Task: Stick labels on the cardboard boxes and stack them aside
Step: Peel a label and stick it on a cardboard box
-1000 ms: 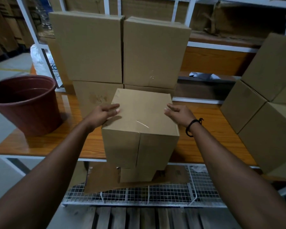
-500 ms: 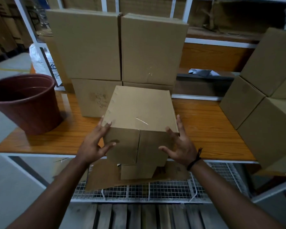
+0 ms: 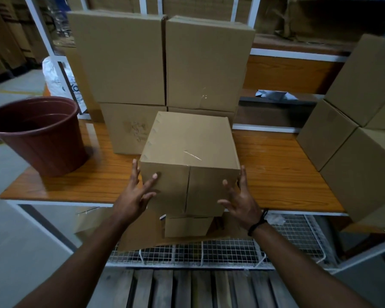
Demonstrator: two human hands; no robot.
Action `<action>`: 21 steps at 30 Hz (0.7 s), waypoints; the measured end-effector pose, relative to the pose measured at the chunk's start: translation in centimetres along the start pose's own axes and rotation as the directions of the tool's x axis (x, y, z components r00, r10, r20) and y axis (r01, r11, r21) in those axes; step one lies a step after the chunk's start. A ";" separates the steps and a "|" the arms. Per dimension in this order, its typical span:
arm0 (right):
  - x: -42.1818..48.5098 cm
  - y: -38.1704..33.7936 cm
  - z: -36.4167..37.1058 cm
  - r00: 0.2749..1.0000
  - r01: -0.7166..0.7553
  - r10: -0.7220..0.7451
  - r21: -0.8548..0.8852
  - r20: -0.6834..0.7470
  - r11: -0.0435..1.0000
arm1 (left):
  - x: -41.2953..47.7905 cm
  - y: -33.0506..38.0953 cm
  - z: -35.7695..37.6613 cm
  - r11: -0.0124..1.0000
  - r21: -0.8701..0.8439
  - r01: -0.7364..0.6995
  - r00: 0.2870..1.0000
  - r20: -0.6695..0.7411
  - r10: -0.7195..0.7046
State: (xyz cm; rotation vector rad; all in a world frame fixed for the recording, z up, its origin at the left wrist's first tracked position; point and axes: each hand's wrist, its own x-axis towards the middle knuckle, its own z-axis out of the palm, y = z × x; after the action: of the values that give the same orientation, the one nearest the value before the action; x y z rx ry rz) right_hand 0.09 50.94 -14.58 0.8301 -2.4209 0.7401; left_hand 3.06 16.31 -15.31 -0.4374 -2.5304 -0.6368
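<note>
A plain cardboard box (image 3: pixel 188 143) sits at the front edge of the wooden table (image 3: pixel 280 174), overhanging it toward me. My left hand (image 3: pixel 135 194) presses its lower left front corner, thumb on the front face and fingers on the left side. My right hand (image 3: pixel 240 201) grips the lower right corner the same way. No label is visible on the box or in either hand. Behind it stands a stack of larger boxes (image 3: pixel 162 61), two wide and two high.
A dark red plastic bucket (image 3: pixel 36 134) stands on the table's left end. More boxes (image 3: pixel 362 134) are piled at the right. Below the table edge lie a small box (image 3: pixel 187 226) and flat cardboard (image 3: pixel 140 236) on a wire mesh shelf (image 3: pixel 231 252).
My hands slid from the box's top rear edge down to its front lower corners. The box has come slightly nearer to me.
</note>
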 end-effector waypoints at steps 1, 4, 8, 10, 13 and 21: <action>0.1 -0.2 0.0 0.999 -0.025 0.025 0.008 -0.025 1.000 | 0.2 0.2 -0.2 1.000 0.015 0.008 1.000 -0.006 -0.008; 1.1 -1.0 -0.5 0.982 -0.116 0.125 0.070 -0.141 0.991 | 1.4 1.2 -1.6 0.997 0.055 0.049 0.998 -0.044 -0.046; 3.5 -1.8 -2.4 0.929 -0.310 0.347 0.241 -0.130 0.920 | 4.5 2.6 -3.5 0.999 0.040 0.013 0.998 -0.065 -0.011; 4.6 -1.8 -3.1 0.928 -0.329 0.362 0.265 -0.085 0.906 | 5.9 2.8 -4.0 0.999 0.018 0.043 0.998 -0.035 -0.042; 5.2 -1.9 -3.2 0.937 -0.343 0.350 0.241 0.015 0.908 | 6.4 3.0 -3.9 0.998 0.001 0.055 0.998 0.038 -0.056; 4.7 -1.8 -2.2 0.915 -0.382 0.403 0.249 -0.036 0.890 | 6.2 2.9 -3.6 1.000 -0.015 0.023 0.999 0.028 -0.022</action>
State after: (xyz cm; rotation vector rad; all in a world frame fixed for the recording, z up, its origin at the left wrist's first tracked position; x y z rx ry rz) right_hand -1.47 49.18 -9.59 0.3741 -2.4792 1.2121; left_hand 0.51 18.02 -8.25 -0.4267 -2.5616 -0.6634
